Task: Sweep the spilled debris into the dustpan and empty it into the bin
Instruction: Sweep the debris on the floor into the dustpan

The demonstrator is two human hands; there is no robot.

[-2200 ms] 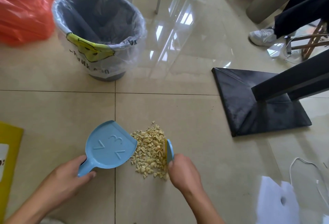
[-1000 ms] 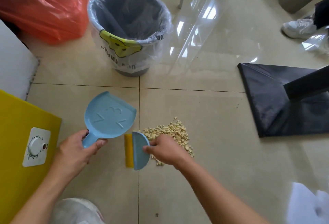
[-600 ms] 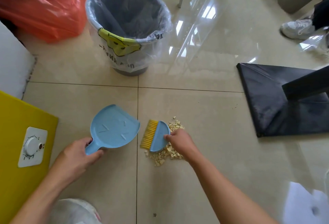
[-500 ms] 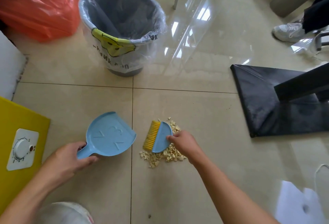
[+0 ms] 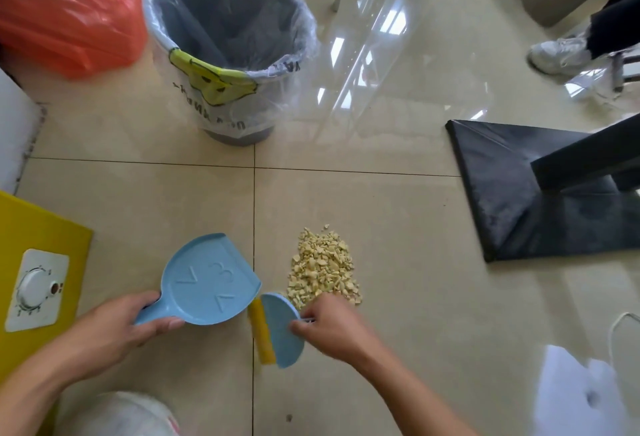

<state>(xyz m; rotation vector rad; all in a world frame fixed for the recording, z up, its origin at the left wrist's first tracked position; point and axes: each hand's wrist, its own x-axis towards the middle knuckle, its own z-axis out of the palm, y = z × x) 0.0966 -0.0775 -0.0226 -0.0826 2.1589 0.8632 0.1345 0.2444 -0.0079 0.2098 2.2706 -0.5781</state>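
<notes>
Glossy beige floor tiles [image 5: 398, 214] fill the view, with a grout line running from near to far down the middle. Nearest, the left hand [image 5: 114, 328] is closed around the handle of a blue dustpan [image 5: 211, 279], whose empty tray lies just left of that grout line, its open edge facing right. The right hand [image 5: 332, 328] pinches the handle of a small blue brush [image 5: 282, 328], fingers curled tight on it; its yellow bristles [image 5: 260, 335] point left, just beside the near corner of the pan's open edge.

Just beyond the right hand lies the debris [image 5: 323, 271], a compact heap of pale crumbs (none in the pan yet), right of the pan's mouth and apart from it by a strip of bare tile. The brush sits on the near left side of the heap, not behind it.

So the sweeping step is in hand and barely begun. The next move likely calls for carrying the brush around to the heap's right side and drawing the crumbs left into the pan.

Farther off, left of centre, stands the bin [image 5: 228, 47], lined with clear plastic and open, waiting for the pan to be emptied.
</notes>
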